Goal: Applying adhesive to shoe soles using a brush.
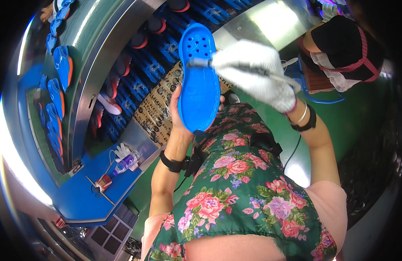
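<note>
My left hand (179, 119), bare, holds a blue shoe sole (198, 98) from beneath, with fingers showing along both long edges. The sole's inner side faces up, and small round holes dot its far end. Its surface has a wet-looking shine. In a white glove, my right hand (255, 76) grips a slim brush (200, 63), somewhat blurred. The brush's tip lies over the sole just below the holes; whether it touches is hard to tell. A pale tube or handle end (286, 81) runs back along the glove toward my wrist.
Blue-and-orange soles (56, 98) line a green conveyor (106, 21) at left. Dark shoes with red soles (140, 41) sit along a blue rack. A blue side table (85, 195) bears a purple-labelled bottle (127, 162) and white gloves. Another person (344, 50) is at far right.
</note>
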A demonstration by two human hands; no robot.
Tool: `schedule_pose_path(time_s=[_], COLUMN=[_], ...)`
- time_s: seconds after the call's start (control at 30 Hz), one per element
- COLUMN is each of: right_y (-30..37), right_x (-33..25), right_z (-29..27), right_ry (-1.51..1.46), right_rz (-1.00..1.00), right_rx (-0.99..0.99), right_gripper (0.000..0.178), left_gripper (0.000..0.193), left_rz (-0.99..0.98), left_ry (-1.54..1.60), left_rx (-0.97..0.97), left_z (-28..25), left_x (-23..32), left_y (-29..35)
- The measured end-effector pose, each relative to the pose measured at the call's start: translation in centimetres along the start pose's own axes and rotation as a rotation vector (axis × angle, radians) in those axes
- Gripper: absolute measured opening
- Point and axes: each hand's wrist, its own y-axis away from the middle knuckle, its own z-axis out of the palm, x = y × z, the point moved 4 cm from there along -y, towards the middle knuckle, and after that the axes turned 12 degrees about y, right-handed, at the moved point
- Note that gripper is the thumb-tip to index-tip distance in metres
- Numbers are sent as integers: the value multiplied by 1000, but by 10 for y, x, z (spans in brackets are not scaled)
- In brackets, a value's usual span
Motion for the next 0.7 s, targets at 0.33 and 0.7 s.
schedule_pose_path(time_s=[0.33,0.7], right_y=[28,38], right_x=[-30,-43], right_z=[25,22], right_ry=[305,67], right_rz=[-173,-117], right_rx=[102,-26], right_gripper=[19,22], left_gripper=[82,91], left_rz=[149,194], left_ry=[213,-32], left_rx=[155,-22], left_z=[-7,11], left_x=[12,30], left_y=[0,-15])
